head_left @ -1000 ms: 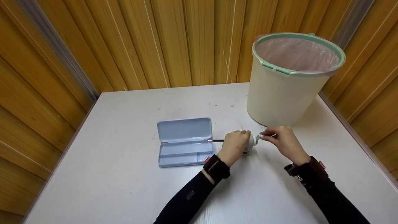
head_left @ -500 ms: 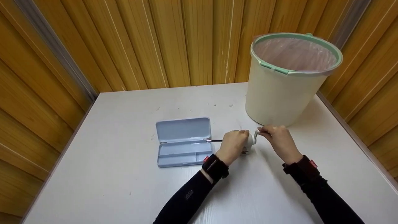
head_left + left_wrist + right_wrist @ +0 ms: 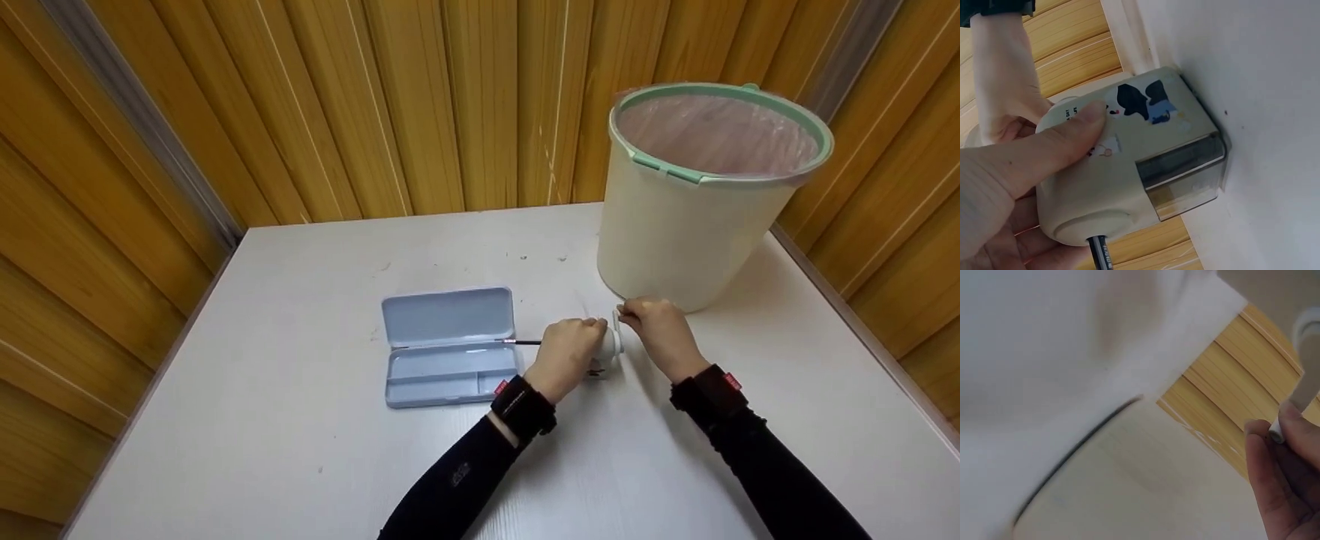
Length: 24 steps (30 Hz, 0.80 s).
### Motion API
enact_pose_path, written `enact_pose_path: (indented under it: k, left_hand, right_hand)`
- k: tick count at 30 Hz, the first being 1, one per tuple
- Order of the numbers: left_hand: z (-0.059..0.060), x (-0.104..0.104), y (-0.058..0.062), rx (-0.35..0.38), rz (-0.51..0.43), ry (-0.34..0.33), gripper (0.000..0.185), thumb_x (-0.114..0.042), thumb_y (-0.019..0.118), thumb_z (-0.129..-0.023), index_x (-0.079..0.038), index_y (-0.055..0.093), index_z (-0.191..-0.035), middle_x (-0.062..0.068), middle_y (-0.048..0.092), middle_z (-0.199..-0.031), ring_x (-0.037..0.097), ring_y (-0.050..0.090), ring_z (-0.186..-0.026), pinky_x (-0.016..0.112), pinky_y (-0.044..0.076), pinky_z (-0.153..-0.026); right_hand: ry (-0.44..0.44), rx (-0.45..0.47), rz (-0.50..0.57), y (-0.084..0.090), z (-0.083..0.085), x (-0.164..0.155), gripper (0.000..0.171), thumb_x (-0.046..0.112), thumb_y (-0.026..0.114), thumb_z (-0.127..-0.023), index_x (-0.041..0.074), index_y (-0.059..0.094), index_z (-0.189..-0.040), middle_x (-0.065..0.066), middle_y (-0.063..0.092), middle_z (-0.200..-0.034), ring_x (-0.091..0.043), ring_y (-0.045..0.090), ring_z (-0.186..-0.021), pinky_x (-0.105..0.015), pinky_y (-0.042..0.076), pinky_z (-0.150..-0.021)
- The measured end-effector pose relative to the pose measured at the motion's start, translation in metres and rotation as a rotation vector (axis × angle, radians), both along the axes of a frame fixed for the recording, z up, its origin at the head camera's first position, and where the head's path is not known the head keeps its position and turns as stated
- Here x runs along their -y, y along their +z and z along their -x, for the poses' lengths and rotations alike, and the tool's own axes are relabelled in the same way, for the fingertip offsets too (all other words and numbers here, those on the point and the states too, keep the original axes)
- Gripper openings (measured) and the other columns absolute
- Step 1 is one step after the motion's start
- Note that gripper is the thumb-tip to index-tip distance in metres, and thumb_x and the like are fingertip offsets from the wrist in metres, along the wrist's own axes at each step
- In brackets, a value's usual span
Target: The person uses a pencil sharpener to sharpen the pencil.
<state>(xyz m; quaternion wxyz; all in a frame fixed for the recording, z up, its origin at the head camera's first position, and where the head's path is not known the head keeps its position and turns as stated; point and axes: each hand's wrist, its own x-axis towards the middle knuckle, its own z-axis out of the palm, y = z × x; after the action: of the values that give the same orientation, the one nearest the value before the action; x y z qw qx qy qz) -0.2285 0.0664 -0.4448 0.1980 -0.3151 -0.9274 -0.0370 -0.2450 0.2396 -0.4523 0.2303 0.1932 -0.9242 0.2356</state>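
Your right hand point(image 3: 657, 334) is shifting toward the left edge of the surface point(image 3: 300, 360), its fingers pinching the crank point(image 3: 1307, 382); leftward, your left hand point(image 3: 564, 358) is gripping the sharpener point(image 3: 1086, 191), its pencil point(image 3: 1100, 253) running roughly parallel to the far edge.

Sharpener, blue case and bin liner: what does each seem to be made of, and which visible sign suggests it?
Sharpener: probably hard plastic, with a smooth, molded-looking satin shell; its see-through window looks like clear plastic.
Blue case: smooth and slightly glossy, perhaps plastic or painted metal; the soft highlights don't settle it.
Bin liner: thin plastic film, judging by its wrinkles and sheen.
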Motion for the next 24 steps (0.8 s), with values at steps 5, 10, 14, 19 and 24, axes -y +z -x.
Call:
enact_pose_path:
  k: [5,10,14,19,24]
  left_hand:
    - [-0.001,-0.003,-0.001,-0.008,0.015,0.009,0.025,-0.009,0.074,-0.079,-0.015,0.072,-0.103,-0.005,0.074,-0.085,0.014,0.07,-0.07,0.027,0.056,-0.058]
    - [0.001,-0.002,-0.001,-0.012,0.004,0.009,0.024,-0.006,0.07,-0.082,-0.015,0.073,-0.104,-0.004,0.074,-0.086,0.014,0.071,-0.071,0.027,0.056,-0.059]
    - [0.002,-0.002,-0.001,0.001,0.007,-0.003,0.027,-0.007,0.071,-0.081,-0.014,0.072,-0.107,-0.004,0.075,-0.089,0.014,0.071,-0.072,0.026,0.057,-0.061]
    - [0.002,-0.001,-0.001,0.017,0.015,-0.007,0.03,-0.013,0.077,-0.078,-0.014,0.072,-0.108,-0.004,0.075,-0.09,0.014,0.07,-0.073,0.027,0.057,-0.062]
    - [0.001,-0.001,-0.003,0.044,0.013,-0.007,0.04,-0.022,0.085,-0.073,-0.014,0.07,-0.109,-0.004,0.075,-0.093,0.015,0.071,-0.076,0.027,0.057,-0.065]
  right_hand:
    - [0.01,0.05,0.008,-0.004,0.005,-0.003,0.005,-0.001,0.072,-0.082,-0.006,0.07,-0.083,-0.019,0.073,-0.081,-0.036,0.071,-0.075,-0.047,0.056,-0.068]
    - [0.016,0.099,0.017,-0.005,0.011,-0.003,0.005,-0.001,0.071,-0.082,-0.006,0.07,-0.082,-0.019,0.073,-0.08,-0.035,0.071,-0.074,-0.047,0.056,-0.067]
    - [0.017,0.136,0.032,-0.006,0.013,-0.003,0.005,-0.002,0.072,-0.082,-0.006,0.07,-0.083,-0.02,0.073,-0.081,-0.036,0.071,-0.076,-0.048,0.056,-0.07]
    - [0.028,0.174,0.028,-0.008,0.014,-0.003,0.005,-0.003,0.071,-0.082,-0.008,0.07,-0.083,-0.02,0.073,-0.082,-0.036,0.07,-0.077,-0.049,0.056,-0.071]
    - [0.044,0.202,0.018,-0.01,0.014,-0.002,0.003,-0.004,0.072,-0.081,-0.006,0.07,-0.079,-0.018,0.072,-0.079,-0.034,0.069,-0.074,-0.048,0.055,-0.071]
